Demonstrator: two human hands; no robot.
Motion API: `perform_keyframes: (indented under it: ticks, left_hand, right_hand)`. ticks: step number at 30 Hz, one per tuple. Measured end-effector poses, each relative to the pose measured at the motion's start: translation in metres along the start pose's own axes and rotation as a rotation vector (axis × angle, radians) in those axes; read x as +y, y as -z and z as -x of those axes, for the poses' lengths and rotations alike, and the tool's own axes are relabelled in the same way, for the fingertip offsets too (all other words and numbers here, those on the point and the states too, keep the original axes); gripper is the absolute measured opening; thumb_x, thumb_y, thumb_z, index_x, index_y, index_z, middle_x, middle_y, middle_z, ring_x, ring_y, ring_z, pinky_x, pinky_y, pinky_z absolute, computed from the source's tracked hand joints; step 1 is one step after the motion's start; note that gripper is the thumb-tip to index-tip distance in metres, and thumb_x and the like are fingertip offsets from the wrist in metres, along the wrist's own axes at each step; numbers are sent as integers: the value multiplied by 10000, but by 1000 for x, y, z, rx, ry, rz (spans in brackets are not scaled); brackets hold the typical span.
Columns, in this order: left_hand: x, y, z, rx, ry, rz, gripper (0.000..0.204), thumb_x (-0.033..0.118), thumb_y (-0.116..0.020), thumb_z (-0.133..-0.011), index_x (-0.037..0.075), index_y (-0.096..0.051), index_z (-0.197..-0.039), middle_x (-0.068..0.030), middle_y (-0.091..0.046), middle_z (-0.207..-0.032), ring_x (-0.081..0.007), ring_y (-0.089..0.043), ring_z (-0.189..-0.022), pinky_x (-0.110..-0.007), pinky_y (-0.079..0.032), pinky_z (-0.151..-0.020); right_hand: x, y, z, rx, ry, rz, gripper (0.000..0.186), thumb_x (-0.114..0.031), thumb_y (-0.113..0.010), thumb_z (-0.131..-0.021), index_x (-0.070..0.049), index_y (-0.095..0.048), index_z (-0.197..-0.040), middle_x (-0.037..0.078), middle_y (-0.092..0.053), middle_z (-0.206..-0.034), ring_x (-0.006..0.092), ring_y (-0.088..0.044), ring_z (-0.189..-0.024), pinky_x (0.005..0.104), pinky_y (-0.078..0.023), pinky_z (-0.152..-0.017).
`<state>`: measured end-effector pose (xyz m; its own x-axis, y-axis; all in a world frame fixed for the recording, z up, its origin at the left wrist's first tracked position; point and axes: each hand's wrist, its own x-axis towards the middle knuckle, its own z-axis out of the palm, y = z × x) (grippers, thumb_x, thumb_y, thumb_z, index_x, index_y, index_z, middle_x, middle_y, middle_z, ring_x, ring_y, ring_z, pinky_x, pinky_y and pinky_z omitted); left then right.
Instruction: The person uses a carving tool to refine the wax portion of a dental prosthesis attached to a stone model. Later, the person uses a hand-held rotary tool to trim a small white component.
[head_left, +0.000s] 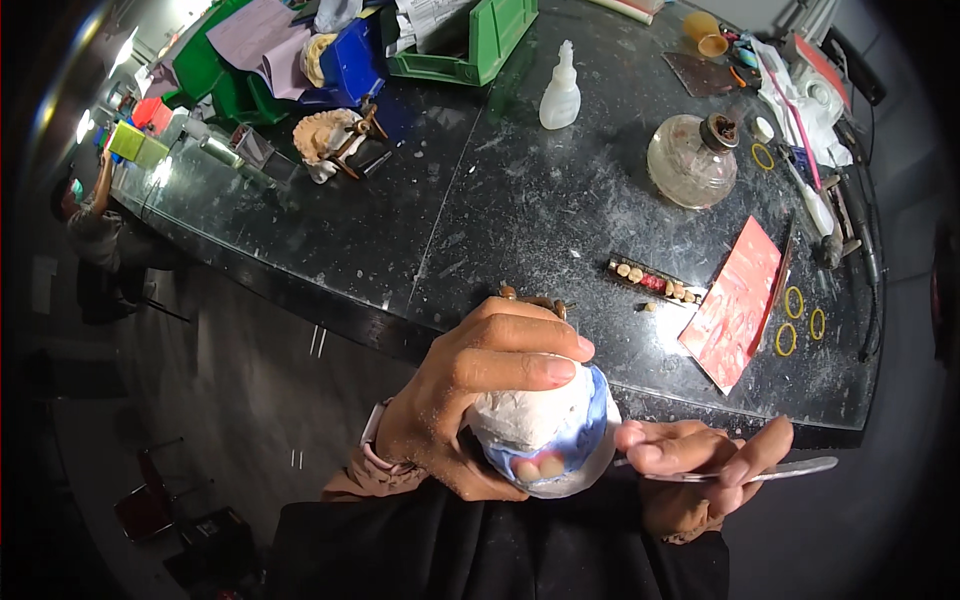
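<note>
Okay so at the far left of the frame we've got another person (92, 240) with an arm up near a yellow-green box (138, 146). Moving right, upper left, there's a blue bin (352, 68) and, just below it, a plaster model (322, 140) on the dark bench (400, 215).

Lower middle is our left hand (445, 385), wrapped snugly around a white dental cast (525, 412), fingers over the top. That cast has blue material (594, 425) on it and a couple of front teeth (540, 467) facing us. Up top center stands a white squeeze bottle (561, 95).

Right of that we see a strip of loose teeth (655, 281) and a round glass jar (690, 165). Lower right, our right hand (705, 455) pinches a thin metal tool (808, 467), narrow grip, flat end pointing right. It's near the cast; can't tell if the other end touches. Then a pink sheet (738, 300) and finally some yellow rubber bands (787, 340).
</note>
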<state>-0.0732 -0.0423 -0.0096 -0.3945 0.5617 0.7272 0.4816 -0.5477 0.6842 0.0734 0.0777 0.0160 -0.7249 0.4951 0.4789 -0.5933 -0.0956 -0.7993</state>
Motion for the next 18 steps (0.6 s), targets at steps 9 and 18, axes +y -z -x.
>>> perform_keyframes:
  ticks: [9, 18]
  left_hand:
    - [10, 4, -3, -55, 93, -38, 649, 142, -788, -595, 84, -473, -1159, -174, -573, -1082, -309, -583, -936, -425, -469, -790]
    - [8, 11, -5, -131, 124, 54, 709, 132, -801, -555, 73, -464, -1176, -166, -547, -1122, -314, -571, -989, -423, -440, -838]
  right_hand:
    - [-8, -9, -9, -15, -184, -94, 257, -220, -508, -921, -48, -317, -927, 259, -573, -826, 385, -633, -833, 469, -547, -781]
    - [-8, 2, -28, -281, -48, -56, 210, 51, -634, -767, 12, -480, -904, 270, -602, -922, 431, -604, -945, 506, -505, -848]
